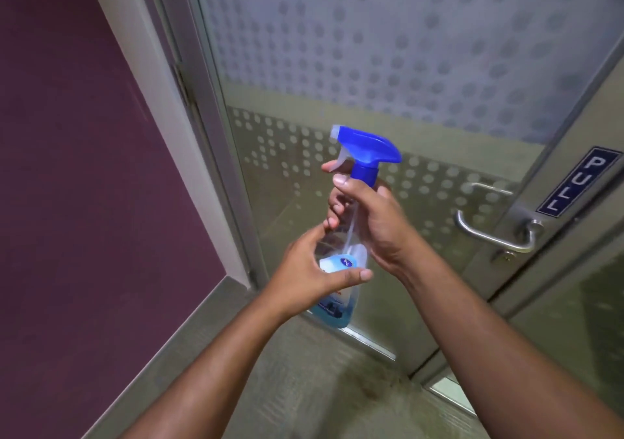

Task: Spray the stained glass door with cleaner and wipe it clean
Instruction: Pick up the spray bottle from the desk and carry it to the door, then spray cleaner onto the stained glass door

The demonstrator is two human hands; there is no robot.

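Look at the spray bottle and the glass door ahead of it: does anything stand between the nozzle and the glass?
Nothing visible does. The spray bottle is held upright by both hands, the right hand at its neck and the left hand around its body. Its nozzle faces the glass door, with only open air between them. No cloth is in view.
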